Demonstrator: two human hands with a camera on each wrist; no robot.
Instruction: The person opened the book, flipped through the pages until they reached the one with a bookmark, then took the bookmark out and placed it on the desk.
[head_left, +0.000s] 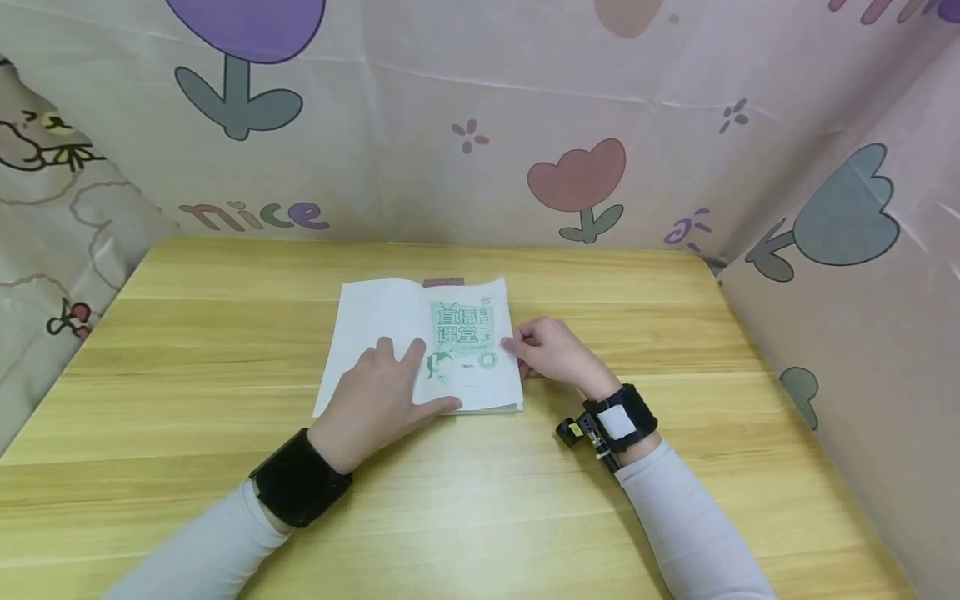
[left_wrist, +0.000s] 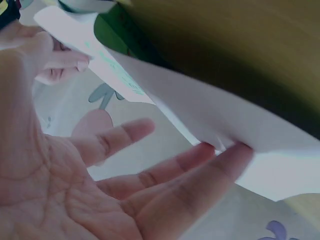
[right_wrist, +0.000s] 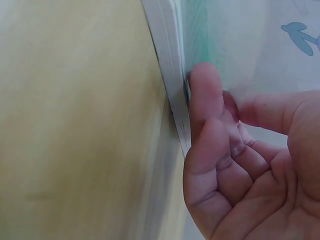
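Note:
An open book (head_left: 382, 308) lies on the wooden table, its left-hand page blank and its right-hand page (head_left: 468, 387) printed with green Chinese lettering and a small drawing. My left hand (head_left: 378, 404) rests spread across the lower left page and the fold, fingers mostly straight; in the left wrist view fingertips (left_wrist: 240, 152) press against the white paper. At the right edge, my right hand (head_left: 555, 350) pinches the page between thumb and curled forefinger. The right wrist view shows these fingers (right_wrist: 206, 90) right beside the book's page block (right_wrist: 170, 65).
A small reddish-brown piece (head_left: 444, 282) sticks out behind the book's top edge. The wooden table (head_left: 210, 333) meets a patterned cloth (head_left: 420, 125) at the back and sides. Both wrists wear black bands, and a small camera (head_left: 572, 431) sits on the right one.

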